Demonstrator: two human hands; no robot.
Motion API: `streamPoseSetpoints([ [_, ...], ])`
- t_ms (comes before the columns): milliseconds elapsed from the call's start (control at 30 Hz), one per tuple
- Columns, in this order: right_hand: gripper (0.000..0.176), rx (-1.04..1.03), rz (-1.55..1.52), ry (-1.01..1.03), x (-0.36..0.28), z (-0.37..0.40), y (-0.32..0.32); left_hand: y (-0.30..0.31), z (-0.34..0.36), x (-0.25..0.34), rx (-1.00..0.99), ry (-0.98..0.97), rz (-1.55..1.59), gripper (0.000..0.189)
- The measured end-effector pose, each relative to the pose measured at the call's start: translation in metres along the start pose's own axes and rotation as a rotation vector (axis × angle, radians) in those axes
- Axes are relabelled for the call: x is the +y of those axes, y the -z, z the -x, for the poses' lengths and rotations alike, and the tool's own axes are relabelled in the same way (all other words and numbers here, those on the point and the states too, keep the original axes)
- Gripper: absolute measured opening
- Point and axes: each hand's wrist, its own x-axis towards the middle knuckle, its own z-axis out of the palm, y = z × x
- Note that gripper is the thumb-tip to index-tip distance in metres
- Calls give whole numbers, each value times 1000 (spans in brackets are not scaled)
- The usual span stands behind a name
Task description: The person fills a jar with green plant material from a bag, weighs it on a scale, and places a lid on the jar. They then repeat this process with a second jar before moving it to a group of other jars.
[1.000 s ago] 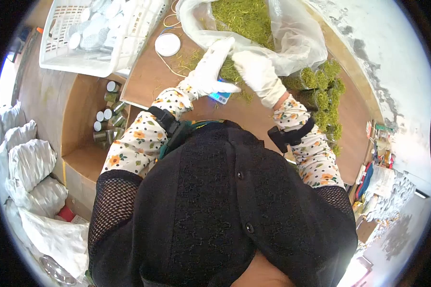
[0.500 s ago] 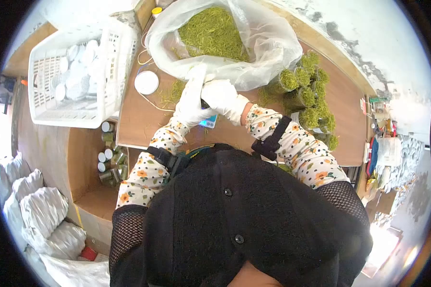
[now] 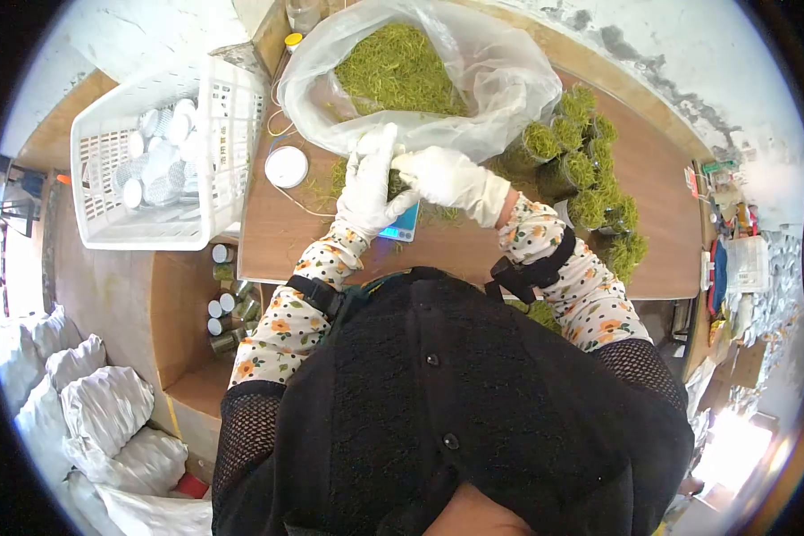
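Observation:
My left hand [image 3: 369,183], in a white glove, is wrapped round a jar [image 3: 397,185] with green strands in it, just above a small blue-lit scale [image 3: 402,225]. My right hand [image 3: 448,179], also gloved, is closed beside the jar's top; what its fingers hold, if anything, is hidden. Beyond both hands lies an open clear plastic bag [image 3: 317,112] holding a heap of green strands [image 3: 400,70]. To the right stand several jars [image 3: 563,174] overflowing with the same strands. A round white lid [image 3: 287,167] lies left of my left hand.
At the left, a white plastic basket [image 3: 207,147] holds many pale lidded containers. Below it, several white-lidded jars [image 3: 227,303] sit in a wooden compartment [image 3: 180,326]. Loose strands and a thin cord lie on the brown table [image 3: 661,214]. White sacks [image 3: 107,411] are at the lower left.
My right hand has moved right and partly away from my left hand, showing more of the jar. The scale shows more. The whole view has shifted slightly.

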Motion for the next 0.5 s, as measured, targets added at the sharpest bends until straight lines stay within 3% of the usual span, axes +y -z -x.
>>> streamPoseSetpoints([
  [33, 27, 22, 8, 9, -6, 3, 11, 2, -1, 3, 0, 3, -49, 96],
  [133, 21, 375, 4, 255, -9, 7, 32, 12, -7, 16, -8, 18, -122, 94],
  [200, 27, 203, -534, -284, -22, 15, 50, 22, -18, 22, -19, 32, -72, 94],
  [233, 30, 292, -501, -219, -22, 18, 56, 32, -26, 27, 2, 41, 24, 89],
  [267, 29, 304, -700, -264, -14, 20, 56, 34, -35, 17, 34, 35, 147, 80],
  [333, 28, 260, -807, -385, -23, 20, 70, 57, -53, 31, 83, 266, 553, 69],
  [367, 27, 309, -863, -346, -21, 22, 66, 67, -63, 16, 107, 174, 425, 61],
  [433, 25, 410, -971, -266, -16, 22, 59, 109, -73, 14, 125, 238, 506, 61],
  [500, 23, 462, -1044, -293, -8, 21, 46, 154, -77, 29, 162, 463, 790, 68],
])
